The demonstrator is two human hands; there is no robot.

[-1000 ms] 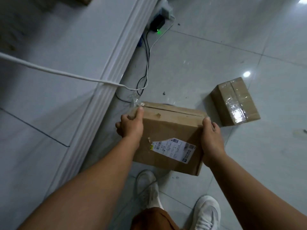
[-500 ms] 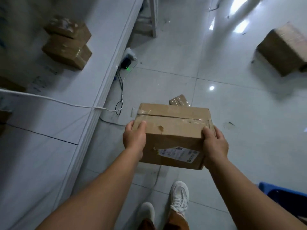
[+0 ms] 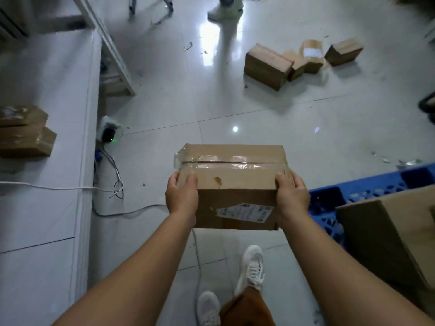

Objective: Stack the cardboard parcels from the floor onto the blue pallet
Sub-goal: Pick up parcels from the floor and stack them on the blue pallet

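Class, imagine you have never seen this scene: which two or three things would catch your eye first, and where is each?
First, the taped parcel at the centre, held off the floor between the left hand and right hand, one on each end. Next, the blue pallet at the right edge, with a big box already on it. Then the loose cluster of boxes on the glossy floor, far right.

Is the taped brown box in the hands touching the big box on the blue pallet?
Apart. The head view shows blue pallet between the held taped brown box and the big box.
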